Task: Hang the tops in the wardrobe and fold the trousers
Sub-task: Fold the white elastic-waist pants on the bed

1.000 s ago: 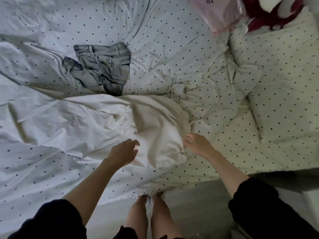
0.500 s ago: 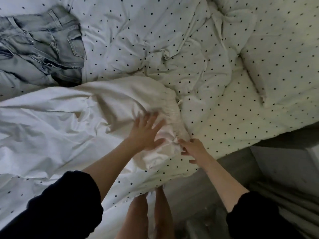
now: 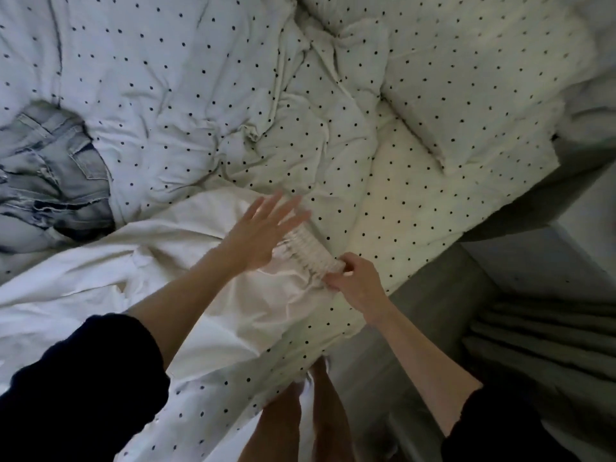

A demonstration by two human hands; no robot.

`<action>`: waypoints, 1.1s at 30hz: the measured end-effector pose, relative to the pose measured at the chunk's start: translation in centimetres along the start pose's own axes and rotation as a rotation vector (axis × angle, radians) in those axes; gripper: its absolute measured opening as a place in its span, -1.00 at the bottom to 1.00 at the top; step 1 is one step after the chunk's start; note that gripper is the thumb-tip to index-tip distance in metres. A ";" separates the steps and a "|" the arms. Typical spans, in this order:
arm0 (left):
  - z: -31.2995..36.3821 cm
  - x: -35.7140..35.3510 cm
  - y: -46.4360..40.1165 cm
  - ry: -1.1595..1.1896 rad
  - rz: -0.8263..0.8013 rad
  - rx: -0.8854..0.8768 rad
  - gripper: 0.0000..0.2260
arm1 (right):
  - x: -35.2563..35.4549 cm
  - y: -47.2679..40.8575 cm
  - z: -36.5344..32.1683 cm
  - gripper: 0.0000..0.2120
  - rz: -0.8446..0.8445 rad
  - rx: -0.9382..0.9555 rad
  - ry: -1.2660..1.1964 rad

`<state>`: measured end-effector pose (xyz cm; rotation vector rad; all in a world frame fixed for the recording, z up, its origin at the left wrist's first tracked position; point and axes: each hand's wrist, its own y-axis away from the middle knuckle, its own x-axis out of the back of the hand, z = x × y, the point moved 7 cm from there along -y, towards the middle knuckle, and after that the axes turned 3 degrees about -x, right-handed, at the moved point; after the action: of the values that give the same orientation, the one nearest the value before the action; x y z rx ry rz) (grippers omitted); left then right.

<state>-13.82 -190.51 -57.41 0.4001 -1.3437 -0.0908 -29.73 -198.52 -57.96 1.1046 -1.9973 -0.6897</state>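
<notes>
At the bottom of the view the person's bare legs (image 3: 300, 425) stand against the edge of the bed (image 3: 416, 208), on a grey floor (image 3: 416, 328). Dark sleeves cover both upper arms, the forearms bare. The white trousers (image 3: 166, 278) lie spread across the near part of the bed, over the polka-dot duvet (image 3: 200, 95), their gathered elastic waistband (image 3: 310, 251) pointing to the right. The right hand (image 3: 356, 281) pinches the near end of that waistband, its fingers (image 3: 336, 278) curled onto the ruched fabric. The left hand (image 3: 263, 231) lies flat over the trousers just beside the waistband, fingers straight and spread, grasping nothing; whether the palm presses the cloth or hangs just above it cannot be told. Farther off, at the left edge, a pair of pale blue jeans (image 3: 56, 175) lies crumpled on the duvet, well apart from both hands. A dotted pillow (image 3: 466, 78) rests at the far right of the bed
</notes>
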 end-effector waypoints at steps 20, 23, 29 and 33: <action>3.9 32.9 0.5 -0.037 0.613 -0.046 -0.70 | 24.6 15.1 -27.4 -0.81 0.830 0.655 0.309; 3.8 37.3 3.0 -0.066 0.718 -0.009 -0.72 | 26.2 18.5 -32.3 -0.79 0.942 0.746 0.358; 3.0 44.9 8.0 -0.198 0.914 0.075 -0.64 | 29.8 25.2 -40.2 -0.80 1.066 0.871 0.267; 2.1 49.1 9.7 -0.211 0.947 0.131 -0.70 | 31.7 29.4 -43.7 -0.79 1.125 0.955 0.242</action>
<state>-6.02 -196.34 -8.26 -0.1726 -1.6314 0.7603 -19.64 -216.19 0.10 0.2843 -2.2935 0.9984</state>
